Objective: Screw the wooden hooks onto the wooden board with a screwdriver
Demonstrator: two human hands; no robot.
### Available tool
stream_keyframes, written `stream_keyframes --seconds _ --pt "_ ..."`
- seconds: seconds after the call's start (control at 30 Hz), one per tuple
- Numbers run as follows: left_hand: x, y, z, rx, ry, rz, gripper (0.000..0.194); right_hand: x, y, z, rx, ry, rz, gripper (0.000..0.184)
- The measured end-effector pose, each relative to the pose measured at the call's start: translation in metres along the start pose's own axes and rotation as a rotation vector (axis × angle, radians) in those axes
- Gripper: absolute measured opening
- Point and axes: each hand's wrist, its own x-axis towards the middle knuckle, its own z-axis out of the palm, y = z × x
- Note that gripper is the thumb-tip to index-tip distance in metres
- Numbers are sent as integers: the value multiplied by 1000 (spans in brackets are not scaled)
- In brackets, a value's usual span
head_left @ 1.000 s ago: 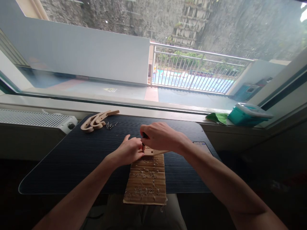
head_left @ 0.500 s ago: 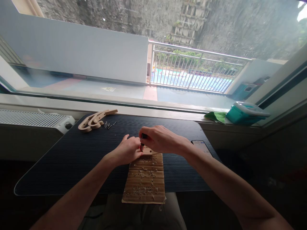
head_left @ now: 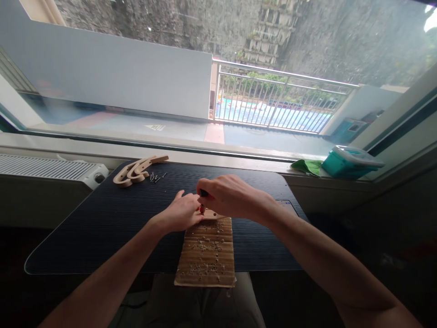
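My right hand (head_left: 225,195) is closed around the dark and red handle of a screwdriver (head_left: 202,208), held upright over a light wooden piece (head_left: 213,215) with a round hole in it. My left hand (head_left: 182,211) is closed at the left end of that piece, its fingers beside the screwdriver's lower part; the tip is hidden. Beneath the wooden piece lies a corrugated cardboard sheet (head_left: 207,253), pitted with many small holes and overhanging the table's near edge.
Curved wooden pieces (head_left: 131,172) and several loose screws (head_left: 155,178) lie on the dark table (head_left: 102,223) at the back left. A phone (head_left: 287,207) is partly behind my right forearm. A teal box (head_left: 350,163) and green cloth (head_left: 306,166) rest on the windowsill; a radiator (head_left: 54,168) stands left.
My right hand has turned slightly around the screwdriver handle, and its forearm now covers more of the phone. My left hand stays in place on the wooden piece.
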Motion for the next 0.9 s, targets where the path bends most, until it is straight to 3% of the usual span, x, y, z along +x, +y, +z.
stream_keyframes --seconds 0.5,0.9 --pt "1 -1 -1 -40 -13 14 19 1 7 12 31 18 50 18" --pt "-1 0 -1 -51 2 4 17 2 6 7 10 0 69 20"
